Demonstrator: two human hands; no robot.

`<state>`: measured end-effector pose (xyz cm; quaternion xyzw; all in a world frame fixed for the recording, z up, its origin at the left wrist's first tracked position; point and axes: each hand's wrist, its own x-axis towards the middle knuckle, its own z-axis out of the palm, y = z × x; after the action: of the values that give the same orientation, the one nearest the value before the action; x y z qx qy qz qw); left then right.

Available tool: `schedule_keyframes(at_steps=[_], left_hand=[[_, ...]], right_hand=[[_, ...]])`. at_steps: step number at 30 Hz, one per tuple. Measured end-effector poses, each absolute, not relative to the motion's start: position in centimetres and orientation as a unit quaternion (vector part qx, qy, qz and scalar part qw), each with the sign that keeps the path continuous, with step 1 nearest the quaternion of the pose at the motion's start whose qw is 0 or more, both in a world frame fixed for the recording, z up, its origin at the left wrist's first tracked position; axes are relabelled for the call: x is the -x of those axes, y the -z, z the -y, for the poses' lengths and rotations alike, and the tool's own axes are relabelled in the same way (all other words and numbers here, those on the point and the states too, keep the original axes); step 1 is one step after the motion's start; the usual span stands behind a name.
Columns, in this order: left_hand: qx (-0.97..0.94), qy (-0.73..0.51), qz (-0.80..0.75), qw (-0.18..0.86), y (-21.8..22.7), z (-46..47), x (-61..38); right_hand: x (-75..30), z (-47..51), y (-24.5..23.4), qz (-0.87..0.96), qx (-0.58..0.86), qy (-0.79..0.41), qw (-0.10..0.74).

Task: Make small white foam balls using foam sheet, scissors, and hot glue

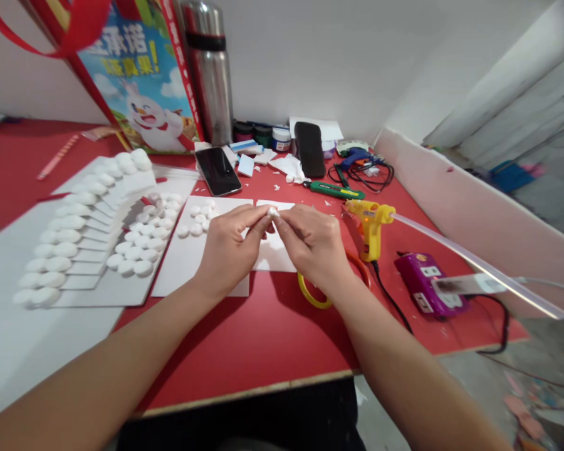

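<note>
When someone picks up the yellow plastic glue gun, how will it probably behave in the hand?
The yellow plastic glue gun would probably feel tail-heavy, since a long, translucent rod juts far from its back. That thin rod may sway or flex as it moves. The black cable running from the gun could tug against the lift.

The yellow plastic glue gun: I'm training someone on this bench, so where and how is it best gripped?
Probably by the handle of the yellow plastic glue gun, coming from the near side. The handle points that way, while the nozzle faces left and the long clear rod juts from the back to the right. Keep clear of the black cord leaving the handle's base.
</note>
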<state>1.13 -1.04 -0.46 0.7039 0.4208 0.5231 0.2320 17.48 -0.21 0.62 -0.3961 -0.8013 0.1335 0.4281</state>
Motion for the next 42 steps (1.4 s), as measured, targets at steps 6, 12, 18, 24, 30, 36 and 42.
schedule_keyframes(at_steps=[6, 12, 18, 24, 30, 36, 42], left_hand=[[-0.689, -0.520, -0.453, 0.221, 0.6, 0.6, -0.8], [-0.691, -0.506, -0.459, 0.238, 0.5, 0.1, -0.2], [-0.716, -0.489, -0.446, 0.223, 0.1, 0.5, -0.5], [-0.713, -0.495, -0.452, 0.205, 0.2, 0.7, -0.9], [-0.740, -0.501, -0.439, 0.092, 0.8, 0.9, -1.3], [-0.758, -0.501, -0.409, 0.084, 1.1, 1.3, -1.5], [-0.656, -0.541, -0.408, 0.333, 0.2, 0.7, -0.7]], right_hand=[[-17.3, 0.1, -1.3, 0.694, 0.439, -0.381, 0.424], [-18.1, -0.5, -2.6, 0.426, 0.414, -0.705, 0.388], [-17.8, -0.6, -1.6, 0.479, 0.413, -0.639, 0.438], [-17.2, -0.1, -1.2, 0.580, 0.485, -0.457, 0.469], [-16.4, 0.9, -1.2, 0.624, 0.489, -0.369, 0.485], [-16.7, 1.1, -1.6, 0.614, 0.489, -0.364, 0.502], [-17.6, 1.0, -2.1, 0.645, 0.460, -0.379, 0.478]])
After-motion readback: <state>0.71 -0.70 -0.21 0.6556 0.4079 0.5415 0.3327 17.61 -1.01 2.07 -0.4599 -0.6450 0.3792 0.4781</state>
